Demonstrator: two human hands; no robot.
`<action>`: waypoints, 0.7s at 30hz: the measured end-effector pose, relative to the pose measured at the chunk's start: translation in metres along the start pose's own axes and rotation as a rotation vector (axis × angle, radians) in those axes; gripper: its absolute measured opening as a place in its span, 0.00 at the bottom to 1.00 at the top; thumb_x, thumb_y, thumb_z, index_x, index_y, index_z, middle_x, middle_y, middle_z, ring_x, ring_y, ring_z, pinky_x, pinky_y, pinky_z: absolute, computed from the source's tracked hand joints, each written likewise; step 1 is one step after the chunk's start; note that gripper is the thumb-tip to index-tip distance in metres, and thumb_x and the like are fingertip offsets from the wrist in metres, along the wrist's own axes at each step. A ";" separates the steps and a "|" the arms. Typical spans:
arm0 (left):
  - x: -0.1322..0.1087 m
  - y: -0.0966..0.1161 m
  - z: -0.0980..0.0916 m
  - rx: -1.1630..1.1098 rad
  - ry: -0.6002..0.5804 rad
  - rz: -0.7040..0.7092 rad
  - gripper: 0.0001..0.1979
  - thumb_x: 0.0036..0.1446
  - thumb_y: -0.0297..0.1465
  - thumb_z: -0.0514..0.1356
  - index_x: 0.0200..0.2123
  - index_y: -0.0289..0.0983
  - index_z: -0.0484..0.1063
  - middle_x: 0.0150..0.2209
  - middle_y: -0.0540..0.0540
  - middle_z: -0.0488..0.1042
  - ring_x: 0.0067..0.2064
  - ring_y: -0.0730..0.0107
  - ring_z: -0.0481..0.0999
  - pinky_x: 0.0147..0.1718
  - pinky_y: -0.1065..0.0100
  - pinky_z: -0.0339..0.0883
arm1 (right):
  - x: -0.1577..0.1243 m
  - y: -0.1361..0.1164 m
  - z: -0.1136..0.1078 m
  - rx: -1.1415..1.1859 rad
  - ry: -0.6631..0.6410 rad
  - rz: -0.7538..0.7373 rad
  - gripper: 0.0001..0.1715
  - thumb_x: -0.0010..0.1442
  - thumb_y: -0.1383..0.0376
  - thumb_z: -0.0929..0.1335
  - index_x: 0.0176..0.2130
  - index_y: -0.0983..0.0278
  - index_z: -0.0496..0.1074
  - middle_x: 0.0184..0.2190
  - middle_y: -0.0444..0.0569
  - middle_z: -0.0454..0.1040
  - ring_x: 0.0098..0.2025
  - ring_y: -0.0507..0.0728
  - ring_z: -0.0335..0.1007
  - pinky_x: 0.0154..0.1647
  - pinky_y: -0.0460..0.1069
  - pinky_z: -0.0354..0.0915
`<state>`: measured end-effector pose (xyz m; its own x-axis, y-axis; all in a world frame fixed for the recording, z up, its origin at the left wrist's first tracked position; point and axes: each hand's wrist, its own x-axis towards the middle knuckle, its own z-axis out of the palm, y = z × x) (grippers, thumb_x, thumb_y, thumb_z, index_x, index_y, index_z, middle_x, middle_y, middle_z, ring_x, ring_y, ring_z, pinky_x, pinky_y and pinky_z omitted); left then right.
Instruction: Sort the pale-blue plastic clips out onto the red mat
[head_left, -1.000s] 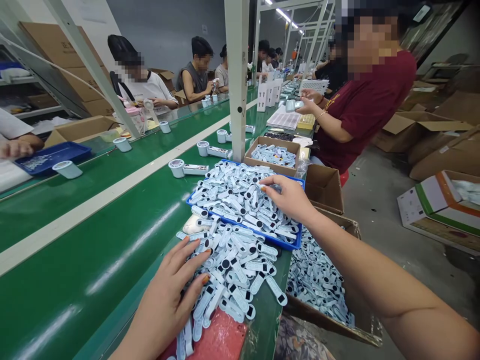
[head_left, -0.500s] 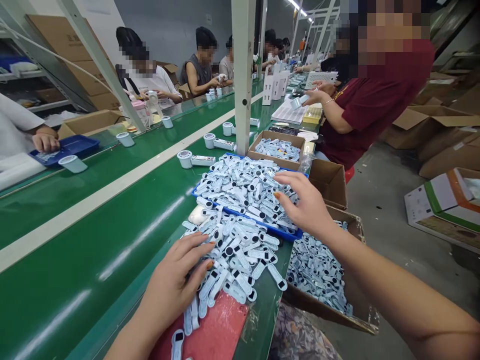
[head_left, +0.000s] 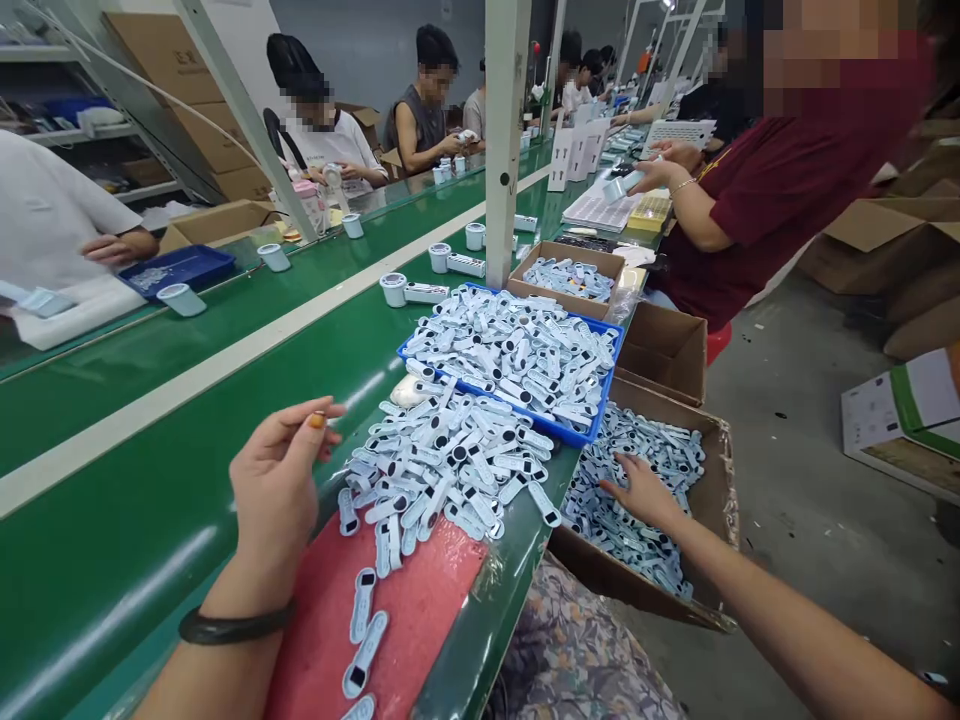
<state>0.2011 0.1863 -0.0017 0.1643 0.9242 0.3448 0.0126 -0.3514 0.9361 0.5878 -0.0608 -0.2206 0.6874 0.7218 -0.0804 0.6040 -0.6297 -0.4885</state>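
My left hand (head_left: 277,480), with a dark bangle on the wrist, is raised over the green conveyor belt (head_left: 217,440). Its fingers are curled with the thumb against them, and nothing shows between them. To its right, a loose pile of pale-blue strips (head_left: 450,460) with black patches spills onto a red mat (head_left: 330,590). Behind the pile, a blue tray (head_left: 607,385) is heaped with the same strips. Down at the right, my right hand (head_left: 646,492) is open, thumb and finger apart, over more strips in a cardboard box (head_left: 720,480). Its other fingers are partly hidden.
A smaller carton of strips (head_left: 570,278) stands beyond the tray, near a white post (head_left: 506,140). White cup-shaped parts (head_left: 393,290) with handles stand on the belt. A co-worker in a maroon shirt (head_left: 810,190) is close at the right; others sit across the belt.
My right hand has moved from the tray down to the cardboard box. My left hand has lifted off the pile leftward and curled. Some strips now lie farther down the red mat.
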 end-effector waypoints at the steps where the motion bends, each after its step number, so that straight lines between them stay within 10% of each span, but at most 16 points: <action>1: 0.001 -0.002 -0.002 -0.023 0.034 -0.009 0.09 0.59 0.36 0.66 0.43 0.41 0.80 0.40 0.46 0.80 0.33 0.73 0.72 0.31 0.71 0.64 | 0.001 0.004 0.013 -0.017 -0.038 0.017 0.35 0.57 0.53 0.71 0.57 0.69 0.70 0.57 0.68 0.69 0.59 0.74 0.68 0.55 0.61 0.66; 8: 0.009 -0.015 -0.010 -0.059 0.189 -0.054 0.11 0.53 0.34 0.69 0.40 0.39 0.80 0.36 0.48 0.80 0.30 0.75 0.74 0.28 0.74 0.64 | -0.011 0.005 0.065 -0.041 -0.223 0.005 0.44 0.59 0.44 0.69 0.67 0.59 0.61 0.64 0.62 0.59 0.62 0.73 0.63 0.60 0.60 0.61; 21: 0.004 -0.014 0.001 0.030 0.154 -0.068 0.13 0.47 0.31 0.70 0.39 0.36 0.81 0.36 0.46 0.82 0.30 0.72 0.76 0.29 0.74 0.69 | -0.014 0.004 0.056 0.334 -0.354 0.129 0.17 0.64 0.58 0.71 0.49 0.65 0.72 0.48 0.51 0.73 0.45 0.57 0.72 0.49 0.56 0.70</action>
<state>0.2025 0.1950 -0.0135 0.0095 0.9571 0.2896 0.0486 -0.2898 0.9559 0.5579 -0.0569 -0.2704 0.5340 0.7339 -0.4198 0.3213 -0.6354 -0.7022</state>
